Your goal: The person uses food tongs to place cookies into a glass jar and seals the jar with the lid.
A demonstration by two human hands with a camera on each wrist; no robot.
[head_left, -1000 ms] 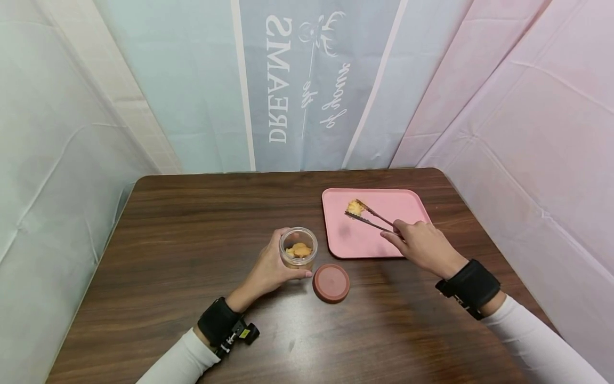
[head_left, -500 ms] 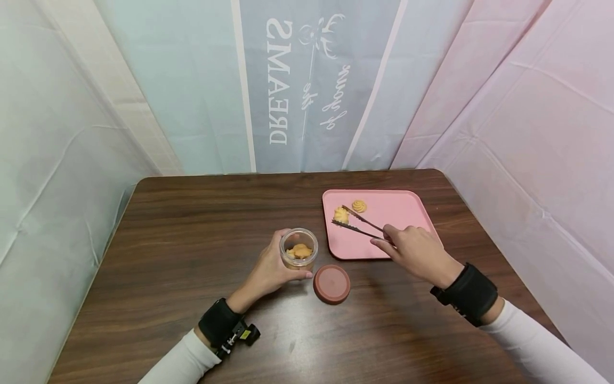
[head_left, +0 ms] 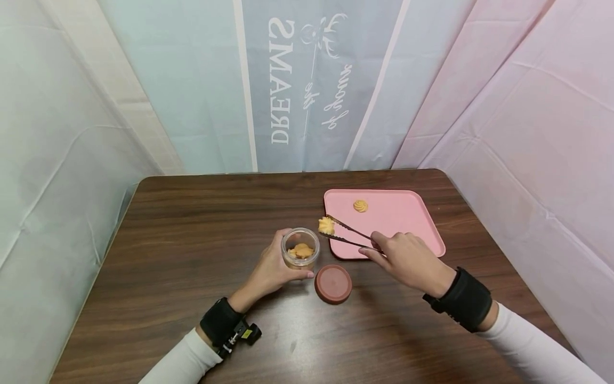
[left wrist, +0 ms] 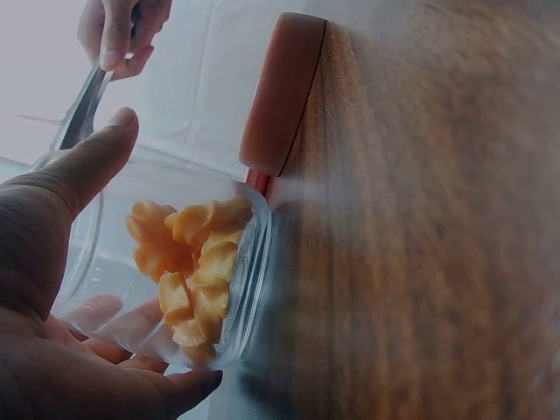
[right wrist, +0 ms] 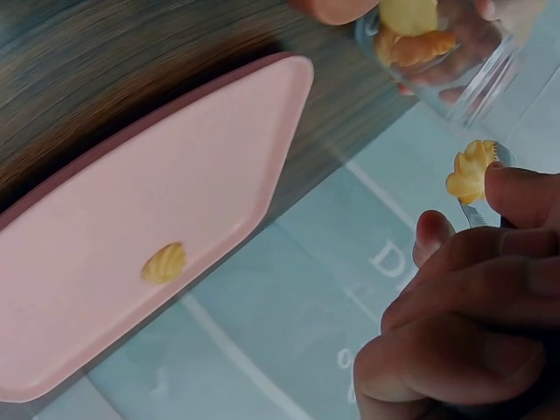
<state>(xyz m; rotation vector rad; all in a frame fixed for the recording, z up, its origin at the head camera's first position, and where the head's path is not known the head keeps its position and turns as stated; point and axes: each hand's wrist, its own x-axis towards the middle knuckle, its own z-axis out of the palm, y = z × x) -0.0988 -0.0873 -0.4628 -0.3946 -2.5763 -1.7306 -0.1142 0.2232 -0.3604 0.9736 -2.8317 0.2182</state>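
Note:
A clear jar (head_left: 300,248) stands on the table with several golden swirled cookies (left wrist: 206,254) inside, and my left hand (head_left: 276,265) grips it round the side. My right hand (head_left: 408,260) holds dark metal tongs (head_left: 352,242). Between the tong tips is a swirled cookie (head_left: 326,225), held over the left edge of the pink tray (head_left: 393,224), a little right of the jar's open mouth. Another cookie (head_left: 360,206) lies on the tray near its back edge; the right wrist view shows that cookie (right wrist: 164,263) too.
A round reddish-brown lid (head_left: 333,284) lies on the dark wooden table (head_left: 216,213), just in front of the jar and tray. Fabric curtains hang behind the table and at both sides.
My right hand has carried the cookie in the tongs left and toward me, from the tray's back part to its left edge. The left hand and jar stay in place.

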